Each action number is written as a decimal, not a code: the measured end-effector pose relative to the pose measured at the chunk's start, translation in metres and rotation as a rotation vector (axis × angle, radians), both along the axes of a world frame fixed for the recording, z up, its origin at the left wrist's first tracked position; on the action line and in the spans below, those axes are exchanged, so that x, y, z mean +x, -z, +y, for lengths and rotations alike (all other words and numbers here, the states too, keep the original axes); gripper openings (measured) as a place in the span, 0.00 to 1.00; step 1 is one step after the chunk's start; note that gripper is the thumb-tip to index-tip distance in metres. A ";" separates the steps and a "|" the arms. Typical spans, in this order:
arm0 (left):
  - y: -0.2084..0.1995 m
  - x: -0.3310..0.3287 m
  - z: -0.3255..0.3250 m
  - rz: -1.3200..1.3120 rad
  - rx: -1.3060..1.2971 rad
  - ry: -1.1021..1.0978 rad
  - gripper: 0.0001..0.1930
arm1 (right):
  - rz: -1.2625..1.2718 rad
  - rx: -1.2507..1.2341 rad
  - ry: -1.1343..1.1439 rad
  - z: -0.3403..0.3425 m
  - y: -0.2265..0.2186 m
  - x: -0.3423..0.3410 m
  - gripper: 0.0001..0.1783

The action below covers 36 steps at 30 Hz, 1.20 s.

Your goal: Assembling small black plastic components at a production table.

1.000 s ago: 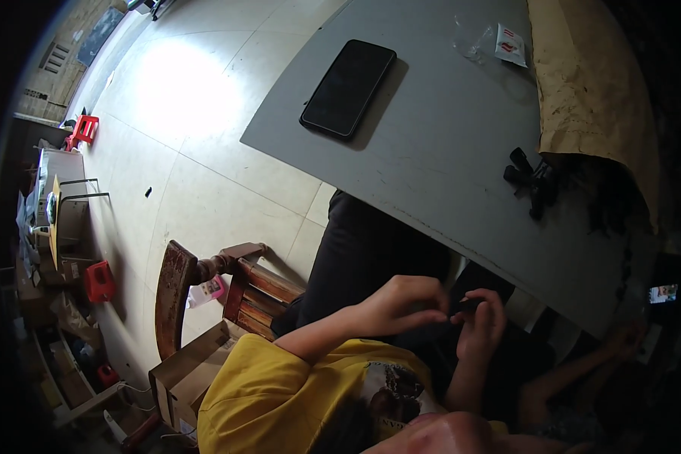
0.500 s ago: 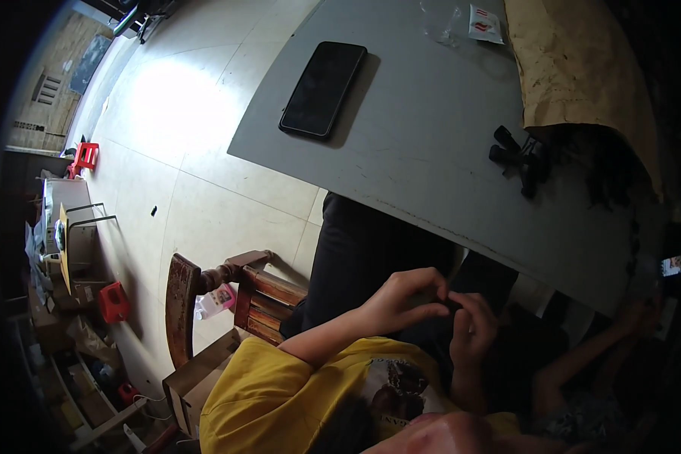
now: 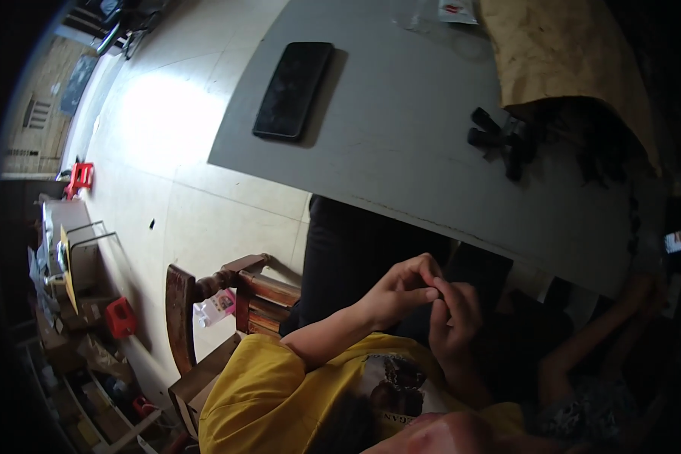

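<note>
My left hand (image 3: 403, 293) and my right hand (image 3: 455, 314) meet in front of my yellow shirt, just off the near edge of the grey table (image 3: 386, 144). Both are closed, with thumbs and forefingers pinched together at the fingertips. Whatever lies between them is too small or hidden to make out. Beyond them on the tabletop lies a small heap of black plastic pieces (image 3: 513, 144), spilling from the mouth of a brown paper bag (image 3: 564, 57). A black smartphone (image 3: 293, 91) rests flat toward the table's left side.
Clear plastic wrap (image 3: 424, 17) and a white packet (image 3: 457, 10) lie at the far edge. Another person's hands (image 3: 643, 291) are at the right, near a lit screen (image 3: 677, 240). A wooden chair (image 3: 180, 314) stands left of me; a red stool (image 3: 80, 178) is farther off.
My hands have drawn together so that their fingertips now touch. The right fingers have closed into a tighter pinch. The whole view has shifted slightly.
</note>
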<state>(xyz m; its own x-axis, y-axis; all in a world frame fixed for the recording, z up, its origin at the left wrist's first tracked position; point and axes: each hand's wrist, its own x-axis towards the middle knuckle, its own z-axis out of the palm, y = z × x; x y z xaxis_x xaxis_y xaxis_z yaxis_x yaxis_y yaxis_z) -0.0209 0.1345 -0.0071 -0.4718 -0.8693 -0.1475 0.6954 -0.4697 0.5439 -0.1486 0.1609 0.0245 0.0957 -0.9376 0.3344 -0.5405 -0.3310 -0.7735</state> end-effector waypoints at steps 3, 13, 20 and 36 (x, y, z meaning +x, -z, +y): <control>0.001 0.002 0.002 -0.008 -0.031 -0.034 0.06 | 0.003 -0.020 -0.030 -0.004 -0.002 -0.001 0.13; -0.014 0.006 -0.018 -0.105 0.032 -0.022 0.03 | 0.222 -0.171 -0.185 -0.064 -0.013 -0.033 0.11; -0.008 0.004 -0.009 -0.130 0.103 -0.031 0.10 | 0.621 -0.180 0.312 -0.142 -0.012 -0.040 0.13; -0.022 0.000 -0.021 -0.545 -0.208 -0.036 0.11 | -1.180 0.178 0.227 -0.130 -0.011 -0.084 0.14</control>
<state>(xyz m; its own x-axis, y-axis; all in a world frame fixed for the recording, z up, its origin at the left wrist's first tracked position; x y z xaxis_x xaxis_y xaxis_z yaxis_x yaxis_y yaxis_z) -0.0214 0.1132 0.0144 -0.3453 -0.9200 -0.1852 0.3029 -0.2961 0.9058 -0.2322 0.0304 0.0352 -0.3530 -0.9352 -0.0295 0.4943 -0.1597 -0.8545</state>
